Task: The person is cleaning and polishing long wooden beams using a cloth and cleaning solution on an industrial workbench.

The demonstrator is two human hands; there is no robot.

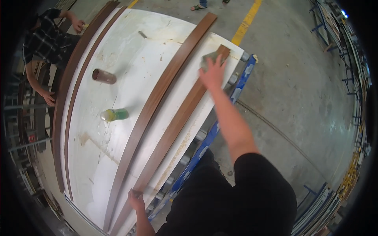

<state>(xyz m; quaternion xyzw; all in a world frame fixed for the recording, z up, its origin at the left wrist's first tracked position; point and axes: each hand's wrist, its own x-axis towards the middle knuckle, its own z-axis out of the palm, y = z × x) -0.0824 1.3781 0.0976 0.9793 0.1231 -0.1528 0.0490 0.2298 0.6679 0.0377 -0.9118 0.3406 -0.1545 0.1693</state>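
Observation:
A long brown wood-grain strip (173, 129) lies on the white tabletop (136, 51), along the edge closest to me. Near its far end my right hand (214, 72) presses a grey-green cloth (208, 59) onto the strip; the hand is slightly blurred. My left hand (136, 199) is closed round the same strip toward its near end. A second, longer brown strip (153, 102) lies just to the left, roughly parallel, touched by neither hand.
A brown cylinder (104, 76) and a green-and-yellow bottle (114, 114) lie on the tabletop. Across it, a person in a checked shirt (45, 39) handles another brown strip (80, 59). A blue roller frame (208, 137) borders my side. Another person's foot (199, 7) shows beyond.

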